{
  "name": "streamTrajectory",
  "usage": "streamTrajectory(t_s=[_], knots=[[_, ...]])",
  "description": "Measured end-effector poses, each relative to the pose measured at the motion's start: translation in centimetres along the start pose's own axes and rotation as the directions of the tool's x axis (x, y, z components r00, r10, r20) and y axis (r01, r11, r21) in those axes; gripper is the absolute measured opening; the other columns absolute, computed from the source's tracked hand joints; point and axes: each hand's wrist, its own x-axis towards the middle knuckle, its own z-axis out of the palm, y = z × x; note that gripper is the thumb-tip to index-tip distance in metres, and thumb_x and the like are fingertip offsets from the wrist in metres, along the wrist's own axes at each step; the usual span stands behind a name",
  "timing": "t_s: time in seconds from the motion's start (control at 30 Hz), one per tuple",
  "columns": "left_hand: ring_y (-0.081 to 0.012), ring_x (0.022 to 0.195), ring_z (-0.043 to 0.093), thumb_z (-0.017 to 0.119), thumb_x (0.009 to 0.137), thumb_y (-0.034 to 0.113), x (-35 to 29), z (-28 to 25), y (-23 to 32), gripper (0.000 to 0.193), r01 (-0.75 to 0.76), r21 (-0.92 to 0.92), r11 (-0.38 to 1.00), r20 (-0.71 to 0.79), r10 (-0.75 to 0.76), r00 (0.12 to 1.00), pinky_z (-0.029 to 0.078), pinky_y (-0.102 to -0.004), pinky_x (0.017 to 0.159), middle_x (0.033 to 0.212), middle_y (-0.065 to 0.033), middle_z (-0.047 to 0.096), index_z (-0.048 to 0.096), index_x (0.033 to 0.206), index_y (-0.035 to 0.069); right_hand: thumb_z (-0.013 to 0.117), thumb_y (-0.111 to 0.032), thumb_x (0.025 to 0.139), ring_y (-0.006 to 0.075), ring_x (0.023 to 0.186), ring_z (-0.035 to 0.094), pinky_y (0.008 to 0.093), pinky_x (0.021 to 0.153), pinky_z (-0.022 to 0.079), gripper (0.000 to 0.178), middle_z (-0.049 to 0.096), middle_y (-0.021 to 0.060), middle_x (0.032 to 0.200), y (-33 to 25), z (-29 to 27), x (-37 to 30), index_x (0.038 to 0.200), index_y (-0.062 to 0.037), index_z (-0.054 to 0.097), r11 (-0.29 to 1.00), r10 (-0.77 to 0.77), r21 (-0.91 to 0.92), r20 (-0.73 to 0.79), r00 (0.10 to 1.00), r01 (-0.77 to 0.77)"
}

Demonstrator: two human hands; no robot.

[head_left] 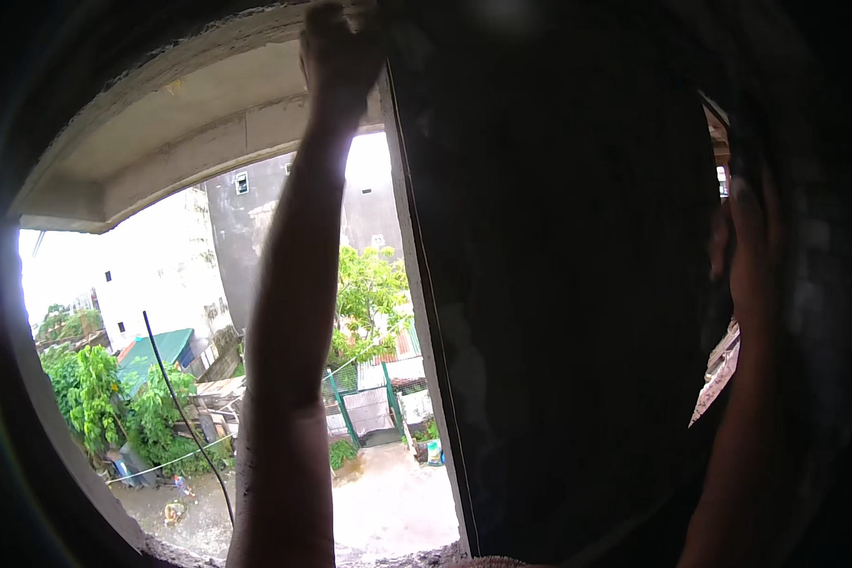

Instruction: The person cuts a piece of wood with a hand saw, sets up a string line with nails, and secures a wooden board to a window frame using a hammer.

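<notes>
My left hand (pixel 341 57) is raised high at the top of the window opening, next to the upper end of a dark column's edge. Its fingers look curled closed, and whatever they may hold is lost in shadow. A thin taut string (pixel 434 308) runs down along the left edge of the dark column (pixel 577 284), slightly tilted. On the column's far right side, my right hand (pixel 753 218) reaches up in deep shade. Its fingers are stretched upward with the thumb apart, beside the column's right edge; contact with the surface is hard to make out.
The rough concrete sill (pixel 175 551) borders the opening at the bottom, and a concrete ceiling beam (pixel 199 154) crosses above. Outside, far below, lie a yard (pixel 393 502), a green-framed gate (pixel 369 407), trees and buildings. A thin dark rod (pixel 182 412) stands slanted beyond the opening.
</notes>
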Motion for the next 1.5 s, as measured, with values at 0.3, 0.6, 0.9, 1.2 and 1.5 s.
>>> streamTrajectory(t_s=[0.3,0.6,0.9,1.2,1.5], knots=[[-0.0203,0.083,0.071,0.064,0.088,0.01,-16.7,-4.4,0.0,0.014,0.03,0.198,0.98,0.109,-0.053,0.993,0.055,-0.0319,0.073,0.097,-0.0107,0.073,0.072,0.099,0.005,0.049,-0.047,0.101,0.0098,0.041,0.043,0.0247,0.038,0.037,0.053,0.043,0.0007,0.059,11.4,-11.5,-9.4,0.127,-0.0009,0.047,0.959,0.169,0.215,0.09,0.981,-0.185],[-0.0126,0.068,0.065,0.061,0.096,0.018,-24.2,-9.6,7.9,0.023,0.1,0.168,0.981,0.163,-0.128,0.978,0.053,-0.0311,0.066,0.101,-0.01,0.074,0.071,0.113,0.005,0.047,-0.044,0.101,0.0094,0.044,0.043,0.0249,0.043,0.038,0.054,0.044,0.0006,0.059,16.5,-19.1,-11.5,0.133,0.0,0.045,0.921,0.328,0.114,0.295,0.897,-0.374],[-0.0071,0.066,0.056,0.056,0.1,0.019,-31.6,-17.0,13.8,0.028,0.868,-0.294,0.401,0.459,-0.737,0.496,0.044,-0.0235,0.055,0.091,-0.0038,0.067,0.065,0.118,0.0,0.049,-0.046,0.1,0.0108,0.046,0.042,0.0244,0.043,0.035,0.062,0.046,0.0019,0.061,19.8,-20.4,-13.8,0.135,0.0047,0.043,0.934,0.242,0.134,0.439,0.865,-0.33],[-0.0132,0.089,0.066,0.057,0.097,0.001,-60.2,-34.6,24.8,0.019,0.919,0.393,-0.029,0.526,-0.812,-0.251,0.052,-0.0262,0.082,0.096,-0.0041,0.07,0.068,0.113,0.0,0.042,-0.054,0.101,0.0101,0.046,0.039,0.0235,0.042,0.035,0.076,0.041,0.0035,0.065,20.6,-23.6,-17.6,0.145,0.0079,0.032,0.928,0.299,0.07,0.443,0.845,-0.365],[-0.0392,0.086,0.067,0.066,0.083,0.015,-80.8,-49.6,31.9,0.018,0.387,0.9,0.201,0.436,-0.435,-0.788,0.053,-0.044,0.079,0.094,-0.0203,0.07,0.072,0.096,0.004,0.047,-0.049,0.101,0.0094,0.045,0.042,0.0242,0.042,0.038,0.075,0.045,0.0032,0.063,16.5,-31.9,-24.3,0.148,0.0067,0.028,0.841,0.532,-0.126,0.37,0.761,-0.526]])
